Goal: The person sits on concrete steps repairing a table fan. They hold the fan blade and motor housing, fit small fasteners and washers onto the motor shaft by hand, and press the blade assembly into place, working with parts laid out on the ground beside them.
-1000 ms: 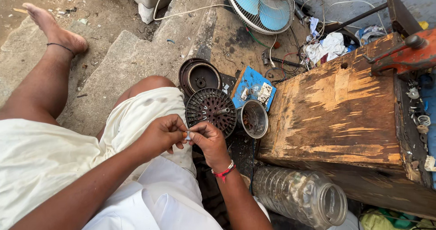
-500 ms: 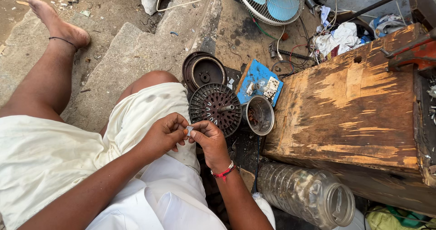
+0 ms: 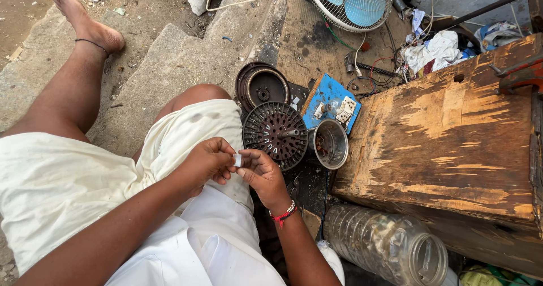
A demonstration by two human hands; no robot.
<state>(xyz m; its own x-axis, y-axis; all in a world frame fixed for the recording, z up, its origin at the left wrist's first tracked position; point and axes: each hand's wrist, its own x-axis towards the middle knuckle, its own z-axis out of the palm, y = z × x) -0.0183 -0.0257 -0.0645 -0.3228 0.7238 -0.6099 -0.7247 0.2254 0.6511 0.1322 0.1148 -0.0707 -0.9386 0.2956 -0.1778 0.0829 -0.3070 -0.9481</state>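
Hands meet over my lap. My left hand (image 3: 206, 163) and right hand (image 3: 261, 173) both pinch a small white piece (image 3: 237, 160) between fingertips, the remaining fingers curled loosely; neither palm carries anything else. The piece sits between the two hands, just above my knee, near the slotted round motor part (image 3: 275, 134).

Change noted against the earlier views: the hands hold the same pinch on the piece in the same place; only my head has shifted, so the wooden block (image 3: 447, 133) now sits further right in view. My judgement: the fine work on the piece is in progress, not finished.

Surroundings: slotted part lies on the ground just beyond my hands, a small metal cup (image 3: 331, 144) touching its right side, a dark round cover (image 3: 260, 85) behind it, a blue board with a white socket (image 3: 331, 99) further right. Fan (image 3: 348, 0) stands at the far edge. Clear plastic jar (image 3: 387, 243) lies on its side near right.
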